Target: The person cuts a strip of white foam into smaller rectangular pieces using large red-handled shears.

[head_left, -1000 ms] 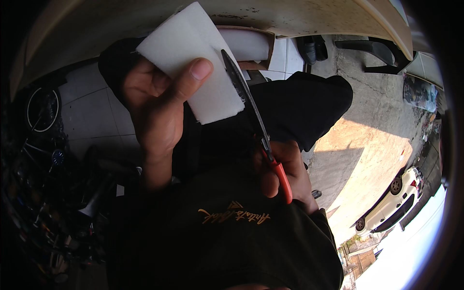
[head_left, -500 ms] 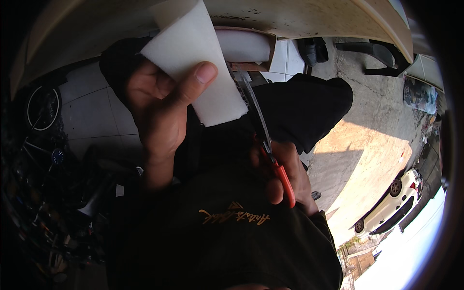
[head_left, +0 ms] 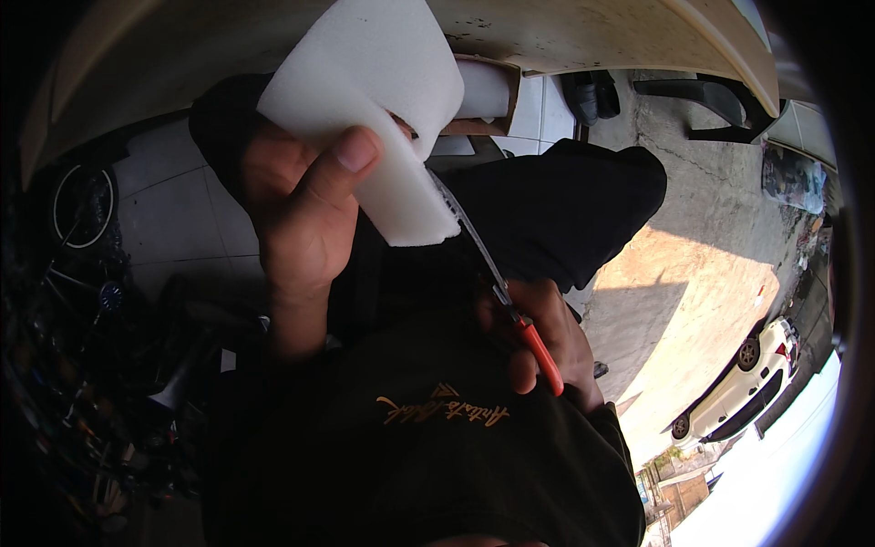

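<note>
My left hand (head_left: 301,201) pinches a thick white foam sheet (head_left: 355,82), thumb on top and fingers behind it. The sheet's far part curls over to the right, and a slit shows in it above the thumb. My right hand (head_left: 558,328) grips a pair of scissors (head_left: 540,356) with red handles. Their dark blades run up along the right edge of the foam's near strip, touching it, and the tips are hidden by the sheet. How far apart the blades are, I cannot make out.
Beyond the foam is a curved cream panel (head_left: 228,59). Under it lies an open box (head_left: 488,91) with more white material inside. Black shoes (head_left: 591,96) stand on tiles to its right. A bicycle wheel (head_left: 82,205) is at the left, and a white car (head_left: 738,383) is parked outside.
The foam's far part has swung out to the right, and a slit between it and the near strip now shows. The scissors have shifted slightly down and left along the edge.
</note>
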`<action>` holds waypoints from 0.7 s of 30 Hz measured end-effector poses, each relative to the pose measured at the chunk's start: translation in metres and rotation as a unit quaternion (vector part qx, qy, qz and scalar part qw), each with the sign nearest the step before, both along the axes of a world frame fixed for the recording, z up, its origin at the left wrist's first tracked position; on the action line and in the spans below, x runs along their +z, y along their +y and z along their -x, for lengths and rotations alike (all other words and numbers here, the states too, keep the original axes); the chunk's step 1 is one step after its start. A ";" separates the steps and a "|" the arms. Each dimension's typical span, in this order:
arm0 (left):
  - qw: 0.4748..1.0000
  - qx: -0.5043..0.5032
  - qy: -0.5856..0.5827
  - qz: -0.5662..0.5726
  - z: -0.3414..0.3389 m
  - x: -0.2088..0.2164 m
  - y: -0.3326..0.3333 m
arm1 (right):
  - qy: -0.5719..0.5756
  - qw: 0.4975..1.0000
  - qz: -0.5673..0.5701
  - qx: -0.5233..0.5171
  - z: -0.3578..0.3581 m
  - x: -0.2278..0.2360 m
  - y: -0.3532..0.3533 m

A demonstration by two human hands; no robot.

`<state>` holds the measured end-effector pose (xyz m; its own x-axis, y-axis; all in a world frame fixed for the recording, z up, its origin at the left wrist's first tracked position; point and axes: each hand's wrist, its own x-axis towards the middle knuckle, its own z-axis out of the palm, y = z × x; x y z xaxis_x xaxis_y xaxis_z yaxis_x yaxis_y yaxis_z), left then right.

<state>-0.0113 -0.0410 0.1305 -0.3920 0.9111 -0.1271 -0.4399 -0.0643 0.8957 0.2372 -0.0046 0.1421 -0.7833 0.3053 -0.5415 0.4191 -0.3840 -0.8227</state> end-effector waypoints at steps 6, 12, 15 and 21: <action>1.000 0.021 0.009 0.016 0.000 0.002 0.000 | 0.022 0.996 -0.039 -0.080 -0.003 -0.005 -0.012; 0.999 0.043 0.003 -0.003 -0.001 -0.004 -0.001 | 0.007 0.990 0.007 -0.139 -0.031 -0.008 -0.011; 0.997 0.053 -0.006 -0.047 -0.002 -0.004 0.004 | -0.018 0.985 0.004 -0.170 -0.041 0.006 -0.004; 0.998 0.036 0.009 -0.058 -0.006 -0.003 0.007 | -0.012 0.985 -0.040 -0.170 -0.038 0.011 -0.005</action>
